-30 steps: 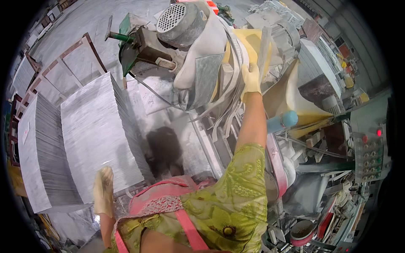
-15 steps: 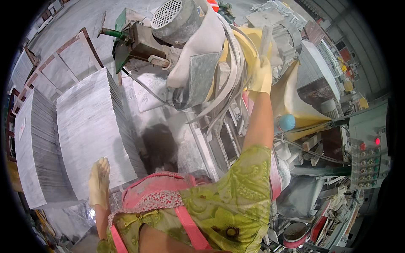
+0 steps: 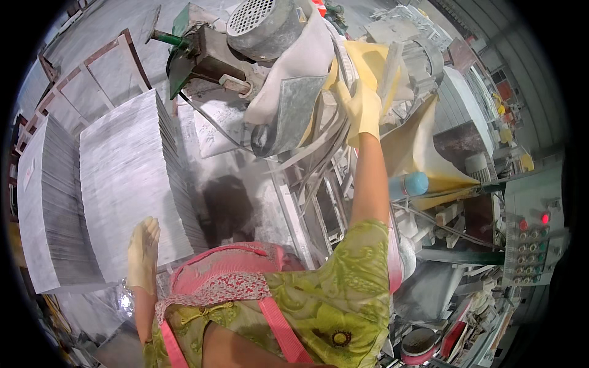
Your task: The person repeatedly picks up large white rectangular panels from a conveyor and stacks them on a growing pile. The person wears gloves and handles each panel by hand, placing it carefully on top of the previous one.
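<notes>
Right fingers [image 3: 364, 101] by straps [image 3: 326, 136] (grip unclear), left fingers [image 3: 146, 232] extended and empty, pink bucket [image 3: 419, 359], greyish inside

The stack [image 3: 126, 175] is grey-white, the shirt [image 3: 328, 300] green-flowered, the gloves [image 3: 363, 109] pale yellow.

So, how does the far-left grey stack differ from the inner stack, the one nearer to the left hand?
The far-left stack shows a narrower face in this view; the inner stack shows a broader one. The far-left stack carries a small reddish mark; none shows on the inner stack. The left hand overlaps the inner stack in view, not the far-left stack. Both are grey and layered.
</notes>
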`<state>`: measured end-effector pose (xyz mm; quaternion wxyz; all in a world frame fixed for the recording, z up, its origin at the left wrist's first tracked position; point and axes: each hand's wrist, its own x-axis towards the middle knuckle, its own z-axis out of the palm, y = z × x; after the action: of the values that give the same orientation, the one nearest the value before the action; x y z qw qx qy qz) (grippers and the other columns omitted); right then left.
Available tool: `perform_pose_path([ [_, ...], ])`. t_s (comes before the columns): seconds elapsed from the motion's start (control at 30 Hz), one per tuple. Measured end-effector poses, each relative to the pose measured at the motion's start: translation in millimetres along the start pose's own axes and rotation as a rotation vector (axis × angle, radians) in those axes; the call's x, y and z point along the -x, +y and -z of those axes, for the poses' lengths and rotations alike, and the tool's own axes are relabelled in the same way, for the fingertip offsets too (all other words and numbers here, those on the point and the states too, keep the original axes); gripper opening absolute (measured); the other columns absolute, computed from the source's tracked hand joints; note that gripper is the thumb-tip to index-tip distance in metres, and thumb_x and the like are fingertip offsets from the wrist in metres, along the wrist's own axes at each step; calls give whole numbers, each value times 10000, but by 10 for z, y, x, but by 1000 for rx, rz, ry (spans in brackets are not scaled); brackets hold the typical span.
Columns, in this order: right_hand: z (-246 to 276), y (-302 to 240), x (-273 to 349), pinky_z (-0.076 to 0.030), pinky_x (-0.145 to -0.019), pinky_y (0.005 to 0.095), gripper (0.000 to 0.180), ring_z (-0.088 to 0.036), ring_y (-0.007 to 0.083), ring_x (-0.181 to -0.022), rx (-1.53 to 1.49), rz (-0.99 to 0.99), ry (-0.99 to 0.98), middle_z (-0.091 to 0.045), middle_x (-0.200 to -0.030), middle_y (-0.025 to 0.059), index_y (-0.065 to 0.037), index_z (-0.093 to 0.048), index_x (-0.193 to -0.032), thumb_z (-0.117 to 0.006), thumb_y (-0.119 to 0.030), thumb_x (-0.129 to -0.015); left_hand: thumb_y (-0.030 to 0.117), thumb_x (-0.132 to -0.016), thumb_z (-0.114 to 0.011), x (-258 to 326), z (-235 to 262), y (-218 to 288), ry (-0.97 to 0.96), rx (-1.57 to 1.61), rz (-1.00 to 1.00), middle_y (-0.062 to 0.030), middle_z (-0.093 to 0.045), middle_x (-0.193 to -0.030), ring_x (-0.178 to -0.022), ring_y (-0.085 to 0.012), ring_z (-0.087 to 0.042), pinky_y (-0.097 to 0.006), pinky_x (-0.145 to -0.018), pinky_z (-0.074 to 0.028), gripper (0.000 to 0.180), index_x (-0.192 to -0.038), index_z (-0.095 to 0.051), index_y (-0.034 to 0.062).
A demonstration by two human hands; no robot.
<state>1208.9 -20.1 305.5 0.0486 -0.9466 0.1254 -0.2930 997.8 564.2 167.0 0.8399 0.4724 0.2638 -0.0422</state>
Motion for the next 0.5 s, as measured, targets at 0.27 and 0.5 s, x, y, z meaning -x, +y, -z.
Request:
perform_pose_path([
  [0.27, -162, -20, -149, -519, -812, 471, 460, -672, 403, -878, 75, -35, -69, -683, -838, 263, -29, -732, -867, -525, -439, -885, 248, -982, -583, 45, 143, -28, 73, 16, 8, -242, -502, -1343, -1285, -340, -494, -429, -1110, -398, 502, -1304, -452, -115],
  [0.5, -73, 109, -367, -498, -857, 453, 423, -655, 393, -952, -177, -172, -243, -693, -958, 233, -48, -730, -956, -570, -431, -876, 263, -1003, -547, 63, 225, -129, 39, 57, -26, -255, -491, -1356, -1291, -337, -490, -415, -1111, -402, 515, -1312, -437, -134],
])
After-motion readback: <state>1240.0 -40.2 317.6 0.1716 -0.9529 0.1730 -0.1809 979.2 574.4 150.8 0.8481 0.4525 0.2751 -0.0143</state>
